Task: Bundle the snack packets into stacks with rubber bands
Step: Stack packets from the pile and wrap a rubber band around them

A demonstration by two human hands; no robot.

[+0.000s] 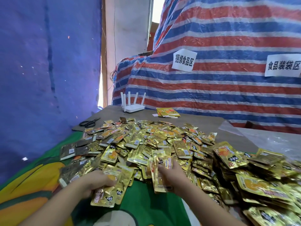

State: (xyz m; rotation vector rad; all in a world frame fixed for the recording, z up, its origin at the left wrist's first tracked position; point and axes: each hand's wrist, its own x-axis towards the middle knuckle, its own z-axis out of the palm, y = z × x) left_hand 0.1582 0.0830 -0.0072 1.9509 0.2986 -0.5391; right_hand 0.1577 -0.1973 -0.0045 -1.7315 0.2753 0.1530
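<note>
A big heap of gold foil snack packets covers the table in front of me. My left hand grips a few flat packets at the heap's near left edge, thumb on top. My right hand holds a small upright stack of packets on edge, fingers curled round it. Stacks of packets are piled at the right. No rubber band is visible.
Black scissors lie at the table's far left corner. A white router with antennas and a few orange packets sit at the back. A green and orange cloth covers the near table. Striped tarp rises behind.
</note>
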